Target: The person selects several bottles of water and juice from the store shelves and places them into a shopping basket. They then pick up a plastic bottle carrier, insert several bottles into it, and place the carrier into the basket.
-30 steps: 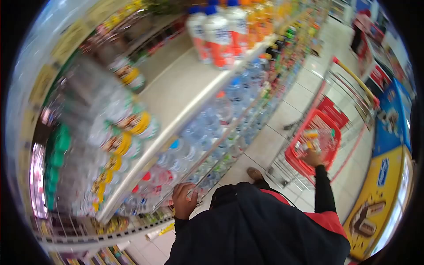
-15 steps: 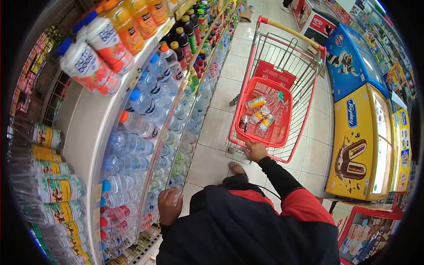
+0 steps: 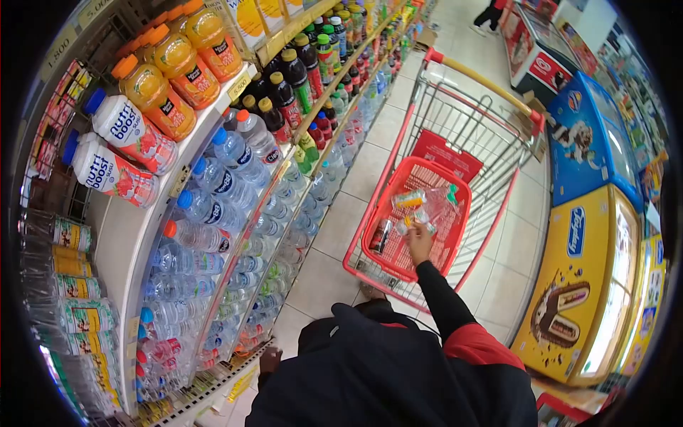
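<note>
A red basket rests in the shopping cart and holds small clear bottles with yellow labels and a dark-labelled container. My right hand reaches down into the basket, its fingers bent together at one of the clear bottles; the hand hides part of that bottle. My left hand hangs low beside the shelf of water bottles, near its bottom edge. It is dark and partly covered by my clothing, so its fingers do not show clearly.
Shelves on the left carry orange drink bottles, white and red bottles and dark soda bottles. On the right are a blue freezer and a yellow freezer. A person's legs show at the top.
My right hand has left the cart's near rim and moved into the basket, onto a bottle. My left hand has dropped lower. The view has shifted, with more orange bottles showing.
</note>
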Action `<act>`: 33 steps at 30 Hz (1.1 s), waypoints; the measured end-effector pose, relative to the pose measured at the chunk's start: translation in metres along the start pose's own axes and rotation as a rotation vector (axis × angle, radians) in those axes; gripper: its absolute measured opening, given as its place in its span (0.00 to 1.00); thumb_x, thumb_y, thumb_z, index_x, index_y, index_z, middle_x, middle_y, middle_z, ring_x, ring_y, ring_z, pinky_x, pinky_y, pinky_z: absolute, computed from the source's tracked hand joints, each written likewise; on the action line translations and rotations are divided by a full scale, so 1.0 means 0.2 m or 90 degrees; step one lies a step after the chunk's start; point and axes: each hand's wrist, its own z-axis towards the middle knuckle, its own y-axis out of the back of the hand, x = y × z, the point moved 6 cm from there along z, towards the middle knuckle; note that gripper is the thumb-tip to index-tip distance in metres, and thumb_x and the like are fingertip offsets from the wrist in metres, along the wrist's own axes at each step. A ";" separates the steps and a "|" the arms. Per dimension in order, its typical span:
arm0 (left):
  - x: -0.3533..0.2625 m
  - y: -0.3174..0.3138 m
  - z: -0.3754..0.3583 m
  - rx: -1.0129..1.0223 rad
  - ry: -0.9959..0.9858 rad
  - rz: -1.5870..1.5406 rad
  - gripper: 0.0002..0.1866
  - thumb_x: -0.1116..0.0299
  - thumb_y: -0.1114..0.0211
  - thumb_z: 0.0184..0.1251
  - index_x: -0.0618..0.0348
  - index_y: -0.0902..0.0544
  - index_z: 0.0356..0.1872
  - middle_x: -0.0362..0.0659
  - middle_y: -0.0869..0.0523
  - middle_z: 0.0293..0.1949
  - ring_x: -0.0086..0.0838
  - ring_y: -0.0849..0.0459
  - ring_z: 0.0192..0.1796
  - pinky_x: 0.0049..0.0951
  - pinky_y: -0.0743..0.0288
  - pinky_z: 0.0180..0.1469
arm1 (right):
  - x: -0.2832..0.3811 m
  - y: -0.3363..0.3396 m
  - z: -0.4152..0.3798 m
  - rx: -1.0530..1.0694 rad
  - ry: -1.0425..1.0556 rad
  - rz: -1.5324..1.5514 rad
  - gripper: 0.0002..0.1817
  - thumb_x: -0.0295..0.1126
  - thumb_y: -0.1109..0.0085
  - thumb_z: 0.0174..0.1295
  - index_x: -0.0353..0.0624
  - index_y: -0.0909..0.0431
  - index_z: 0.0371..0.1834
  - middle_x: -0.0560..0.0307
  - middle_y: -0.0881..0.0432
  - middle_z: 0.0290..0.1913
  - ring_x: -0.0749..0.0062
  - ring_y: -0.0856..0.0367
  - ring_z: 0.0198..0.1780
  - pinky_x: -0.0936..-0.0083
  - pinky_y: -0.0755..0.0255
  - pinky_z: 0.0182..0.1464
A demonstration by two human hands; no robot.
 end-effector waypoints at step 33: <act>0.04 -0.65 -0.65 0.114 0.381 -0.072 0.25 0.43 0.41 0.53 0.55 0.16 0.37 0.49 0.17 0.45 0.42 0.22 0.52 0.38 0.28 0.55 | -0.13 0.10 0.70 0.483 -0.410 0.222 0.21 0.48 0.48 0.60 0.42 0.29 0.45 0.49 0.22 0.33 0.56 0.20 0.33 0.56 0.23 0.32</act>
